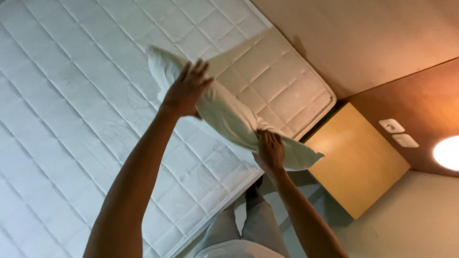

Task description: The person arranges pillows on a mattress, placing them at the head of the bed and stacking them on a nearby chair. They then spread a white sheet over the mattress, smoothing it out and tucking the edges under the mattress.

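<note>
Seen from above through a head-worn camera tilted off level: a bare white quilted mattress (71,119) filling the left and centre of the frame, stitched in a diamond grid, one rounded corner reaching toward the upper right. Beyond that corner, a pale wall (363,38) and a dark brown headboard panel (420,110) carrying two small white switch plates (398,133), with a glowing round lamp (448,153) cut off at the right edge. Just beside the mattress corner, a light wooden bedside cabinet (356,162), its flat top bare. Held in the air above the mattress near that corner, a white pillow (229,114), long and soft, tilted from upper left down to lower right, sagging between two hands. At the upper end, left hand (187,90) spread flat against the pillow, fingers splayed and pressing into the fabric, thumb side hidden behind it, so a full grip cannot be confirmed. At the lower end, right hand (270,150) closed on the pillow's edge, fingers curled into the cloth and pinching it, a loose corner of the pillow flaring out past the knuckles toward the cabinet. Both bare forearms rising from the bottom of the frame. Below, light grey trousers (248,229) visible beside the mattress edge.
</note>
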